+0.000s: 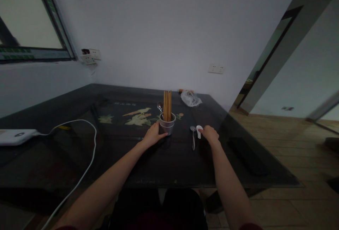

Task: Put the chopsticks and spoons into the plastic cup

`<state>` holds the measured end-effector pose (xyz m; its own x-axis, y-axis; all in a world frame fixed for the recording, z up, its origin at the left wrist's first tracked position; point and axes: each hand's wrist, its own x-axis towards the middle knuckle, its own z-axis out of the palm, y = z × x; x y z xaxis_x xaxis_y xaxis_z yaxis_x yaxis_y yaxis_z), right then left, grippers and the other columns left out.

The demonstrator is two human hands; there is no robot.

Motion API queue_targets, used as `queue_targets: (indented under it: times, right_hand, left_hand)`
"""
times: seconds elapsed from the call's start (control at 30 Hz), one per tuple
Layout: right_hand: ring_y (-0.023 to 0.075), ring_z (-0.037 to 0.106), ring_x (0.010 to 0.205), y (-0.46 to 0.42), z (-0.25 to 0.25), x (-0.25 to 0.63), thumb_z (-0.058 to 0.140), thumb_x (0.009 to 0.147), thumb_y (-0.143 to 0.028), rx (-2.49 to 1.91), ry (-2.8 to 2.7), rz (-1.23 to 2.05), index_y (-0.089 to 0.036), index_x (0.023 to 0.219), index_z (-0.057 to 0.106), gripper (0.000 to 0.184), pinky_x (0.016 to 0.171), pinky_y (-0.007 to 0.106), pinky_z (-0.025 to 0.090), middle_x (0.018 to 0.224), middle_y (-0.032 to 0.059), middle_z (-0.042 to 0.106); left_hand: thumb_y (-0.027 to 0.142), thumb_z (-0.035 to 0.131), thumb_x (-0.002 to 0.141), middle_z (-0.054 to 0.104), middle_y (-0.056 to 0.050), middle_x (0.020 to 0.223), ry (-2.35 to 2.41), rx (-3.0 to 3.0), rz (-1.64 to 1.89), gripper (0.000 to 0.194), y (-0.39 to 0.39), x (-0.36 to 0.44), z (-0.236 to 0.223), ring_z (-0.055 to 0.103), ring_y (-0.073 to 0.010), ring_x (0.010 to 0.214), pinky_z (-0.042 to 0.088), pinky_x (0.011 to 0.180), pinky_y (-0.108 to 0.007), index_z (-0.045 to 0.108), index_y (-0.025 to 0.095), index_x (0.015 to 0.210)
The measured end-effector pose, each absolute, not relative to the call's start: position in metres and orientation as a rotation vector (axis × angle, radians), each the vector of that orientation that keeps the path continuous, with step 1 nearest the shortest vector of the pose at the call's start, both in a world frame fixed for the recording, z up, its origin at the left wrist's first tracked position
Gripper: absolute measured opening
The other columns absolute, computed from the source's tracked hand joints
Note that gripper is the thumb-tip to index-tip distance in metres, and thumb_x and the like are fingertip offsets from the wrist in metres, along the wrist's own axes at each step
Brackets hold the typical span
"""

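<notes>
A grey metal cup (167,127) stands upright on the dark table, holding a bundle of wooden chopsticks (167,104) and a metal spoon (159,106) that leans to the left. My left hand (153,134) is wrapped around the cup's left side, its thumb across the front. Farther right, my right hand (210,133) has its fingers closed at the edge of a small white spoon (199,130), which seems to lie on the tabletop. Just left of that lies a second metal spoon (193,138), its handle toward me.
The dark table (169,170) has a painted bird and flowers. A crumpled clear plastic bag (190,98) lies near the wall. At left is a white device (17,137) with a white cable (94,148). A flat black object (249,155) lies on the right.
</notes>
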<state>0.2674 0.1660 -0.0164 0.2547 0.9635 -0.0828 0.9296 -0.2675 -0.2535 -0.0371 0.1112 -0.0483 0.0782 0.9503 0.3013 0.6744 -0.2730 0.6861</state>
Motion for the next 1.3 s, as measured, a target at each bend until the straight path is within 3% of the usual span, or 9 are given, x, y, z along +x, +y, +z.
queue_targets:
  times: [0.53, 0.8, 1.03, 1.3]
  right_hand:
    - [0.0306, 0.061, 0.105, 0.169, -0.021, 0.269, 0.050, 0.083, -0.032, -2.332, -1.745, 0.339, -0.016, 0.101, 0.067, 0.029, 0.081, 0.040, 0.048, 0.109, 0.0186, 0.065]
    - [0.0303, 0.063, 0.100, 0.168, -0.012, 0.271, 0.049, 0.084, -0.036, -2.256, -1.717, 0.282, -0.020, 0.097, 0.066, 0.026, 0.077, 0.037, 0.047, 0.105, 0.0151, 0.066]
    - [0.0240, 0.064, 0.088, 0.167, 0.000, 0.269, 0.049, 0.084, -0.038, -2.049, -1.672, 0.152, -0.020, 0.086, 0.066, 0.025, 0.070, 0.029, 0.045, 0.090, 0.0097, 0.069]
    - [0.0153, 0.057, 0.055, 0.166, -0.001, 0.247, 0.053, 0.074, -0.042, -1.515, -1.664, 0.658, -0.014, 0.069, 0.064, 0.031, 0.048, 0.022, 0.040, 0.063, 0.0060, 0.065]
  left_hand:
    - [0.041, 0.072, 0.067, 0.057, -0.014, 0.121, 1.560, 1.899, 1.151, 0.063, 0.114, -0.025, -0.051, 0.054, -0.0279, 0.112, 0.042, 0.094, -0.040, 0.046, 0.015, 0.119]
    - [0.039, 0.073, 0.066, 0.058, -0.014, 0.120, 1.536, 1.836, 1.197, 0.063, 0.115, -0.024, -0.052, 0.055, -0.0273, 0.111, 0.043, 0.093, -0.040, 0.046, 0.016, 0.118]
    - [0.038, 0.072, 0.066, 0.060, -0.013, 0.115, 1.495, 1.816, 1.213, 0.057, 0.117, -0.025, -0.053, 0.058, -0.0258, 0.105, 0.045, 0.090, -0.039, 0.048, 0.015, 0.112]
    - [0.036, 0.073, 0.065, 0.060, -0.013, 0.116, 1.418, 1.812, 1.231, 0.059, 0.117, -0.027, -0.050, 0.058, -0.0249, 0.107, 0.044, 0.092, -0.038, 0.046, 0.014, 0.113]
